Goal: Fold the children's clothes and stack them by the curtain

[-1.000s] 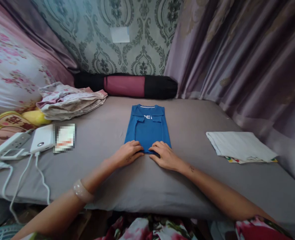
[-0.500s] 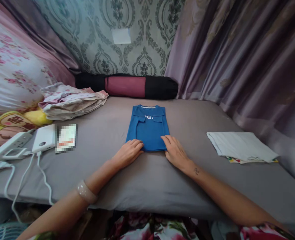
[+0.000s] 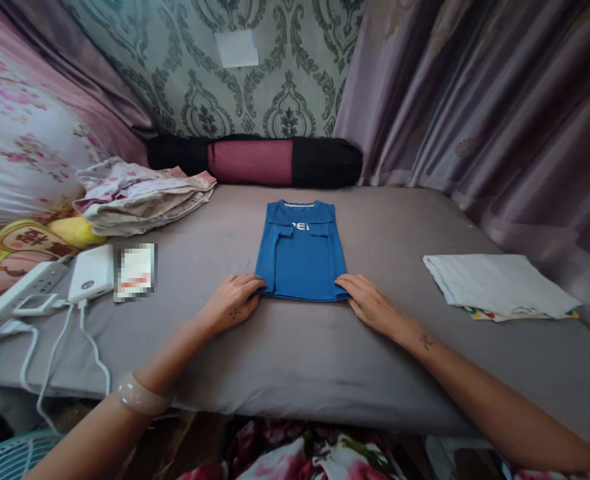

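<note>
Hands [image 3: 235, 299] [image 3: 373, 305] wider, at shirt [image 3: 303, 260] corners

A single head-worn camera supplies the view. It looks from above the near edge of the grey-covered surface [image 3: 295, 363], facing forward and tilted down. The left hand [image 3: 235, 300] and right hand [image 3: 373, 305] lie at close range, just below frame center. The field is wide: it extends from the wearer's floral clothing [image 3: 295, 460] at the bottom edge to the patterned wall [image 3: 175, 73] at the top.
</note>
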Tool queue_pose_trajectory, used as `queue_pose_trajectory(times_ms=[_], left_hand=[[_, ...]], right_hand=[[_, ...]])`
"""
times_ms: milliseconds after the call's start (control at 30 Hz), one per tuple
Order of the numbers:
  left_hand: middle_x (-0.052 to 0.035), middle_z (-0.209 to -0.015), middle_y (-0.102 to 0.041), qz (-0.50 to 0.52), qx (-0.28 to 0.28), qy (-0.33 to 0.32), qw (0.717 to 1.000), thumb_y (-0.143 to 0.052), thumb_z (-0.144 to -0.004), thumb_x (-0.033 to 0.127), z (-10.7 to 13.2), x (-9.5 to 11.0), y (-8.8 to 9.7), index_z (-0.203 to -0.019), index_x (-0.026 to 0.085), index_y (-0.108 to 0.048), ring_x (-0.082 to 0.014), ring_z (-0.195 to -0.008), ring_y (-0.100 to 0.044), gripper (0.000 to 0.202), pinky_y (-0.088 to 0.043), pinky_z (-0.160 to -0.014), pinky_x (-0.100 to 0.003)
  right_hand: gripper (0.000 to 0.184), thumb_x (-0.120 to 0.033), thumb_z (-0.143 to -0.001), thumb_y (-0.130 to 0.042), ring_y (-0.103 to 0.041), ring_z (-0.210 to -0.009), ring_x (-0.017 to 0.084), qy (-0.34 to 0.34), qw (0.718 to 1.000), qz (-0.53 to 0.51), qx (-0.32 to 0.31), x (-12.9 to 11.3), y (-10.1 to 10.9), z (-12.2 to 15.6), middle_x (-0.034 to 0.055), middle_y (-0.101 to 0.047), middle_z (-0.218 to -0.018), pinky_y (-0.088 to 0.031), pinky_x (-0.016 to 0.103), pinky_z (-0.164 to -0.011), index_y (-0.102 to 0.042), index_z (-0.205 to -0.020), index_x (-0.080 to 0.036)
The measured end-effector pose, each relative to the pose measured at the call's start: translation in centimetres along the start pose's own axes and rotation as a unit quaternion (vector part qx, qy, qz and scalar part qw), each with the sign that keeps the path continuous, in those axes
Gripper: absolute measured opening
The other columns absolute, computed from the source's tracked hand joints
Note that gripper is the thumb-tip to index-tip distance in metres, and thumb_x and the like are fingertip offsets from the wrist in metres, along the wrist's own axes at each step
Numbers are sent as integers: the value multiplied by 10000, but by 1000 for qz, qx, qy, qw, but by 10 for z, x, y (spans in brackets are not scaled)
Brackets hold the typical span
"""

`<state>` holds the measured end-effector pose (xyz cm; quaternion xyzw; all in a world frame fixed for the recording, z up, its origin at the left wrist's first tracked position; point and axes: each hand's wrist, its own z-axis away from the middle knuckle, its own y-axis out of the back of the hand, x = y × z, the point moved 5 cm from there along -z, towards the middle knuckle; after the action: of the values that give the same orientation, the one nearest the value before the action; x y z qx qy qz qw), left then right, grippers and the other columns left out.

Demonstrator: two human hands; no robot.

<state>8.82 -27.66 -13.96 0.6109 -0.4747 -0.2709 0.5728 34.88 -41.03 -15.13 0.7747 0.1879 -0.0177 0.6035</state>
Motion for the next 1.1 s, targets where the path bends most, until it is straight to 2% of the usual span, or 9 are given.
queue_pose_trajectory(times_ms=[133,233,333,433,533,600,800,933,1100], left_hand=[[-84,-1122,-676,52,6,4,999,-435,-852,181,-4,-4,1,-1044,189,-635,-218,-1033,-625,277,-472,-939,-377],[-69,-967,-702,70,24,48,996,-437,-873,230,-9,-13,2,-1047,197,-640,-202,-884,-649,269,-500,-845,-353],[-29,-771,-676,101,27,115,988,-431,-896,285,-16,-24,2,-1076,191,-634,-145,-635,-600,287,-484,-658,-274],[-10,-736,-655,143,32,144,979,-425,-894,300,-24,-30,3,-1103,182,-626,-110,-548,-548,313,-438,-578,-230],[-7,-692,-635,149,38,156,976,-428,-885,312,-32,-34,3,-1110,163,-628,-114,-554,-547,335,-425,-567,-222],[-3,-661,-625,142,44,160,976,-429,-882,315,-36,-36,2,-1102,161,-632,-119,-557,-546,336,-425,-567,-223],[-18,-699,-652,118,62,171,976,-442,-872,305,-44,-41,-3,-1054,174,-637,-134,-590,-572,298,-457,-604,-242],[-33,-750,-666,102,77,171,977,-456,-878,312,-45,-46,-8,-1024,186,-627,-151,-659,-601,257,-492,-663,-265],[-56,-867,-650,94,92,173,976,-499,-872,315,-44,-56,-17,-1051,188,-580,-166,-763,-606,235,-513,-761,-317]], right_hand=[[466,-48,-835,-395,-554,-1138,239,3,999,-29,-17,3,5,-5,104,-591,-1253,-457,465,-1005,-602,-1224,-199],[404,-94,-845,-427,-574,-1123,229,-17,997,-68,-17,7,8,-12,79,-630,-1206,-461,436,-994,-646,-1160,-221],[317,-203,-895,-448,-624,-1039,211,-91,991,-99,1,15,11,-20,52,-679,-1144,-481,382,-939,-667,-1122,-232],[316,-332,-904,-475,-659,-763,188,-196,975,-108,10,26,10,-23,32,-724,-918,-510,319,-738,-666,-1135,-232],[338,-380,-897,-476,-594,-564,163,-251,962,-109,12,32,7,-26,-7,-660,-660,-452,271,-587,-665,-1125,-217],[327,-385,-895,-471,-576,-541,157,-260,959,-110,22,35,6,-29,-14,-628,-611,-419,257,-559,-666,-1089,-208],[278,-391,-910,-438,-571,-568,158,-267,961,-68,30,38,4,-37,15,-638,-663,-376,251,-540,-649,-939,-212],[242,-368,-912,-449,-593,-627,169,-286,957,-45,22,41,1,-39,40,-664,-734,-388,260,-563,-620,-851,-207],[234,-328,-902,-488,-635,-710,201,-314,949,-26,30,42,0,-38,45,-685,-773,-425,285,-624,-598,-1056,-190]])
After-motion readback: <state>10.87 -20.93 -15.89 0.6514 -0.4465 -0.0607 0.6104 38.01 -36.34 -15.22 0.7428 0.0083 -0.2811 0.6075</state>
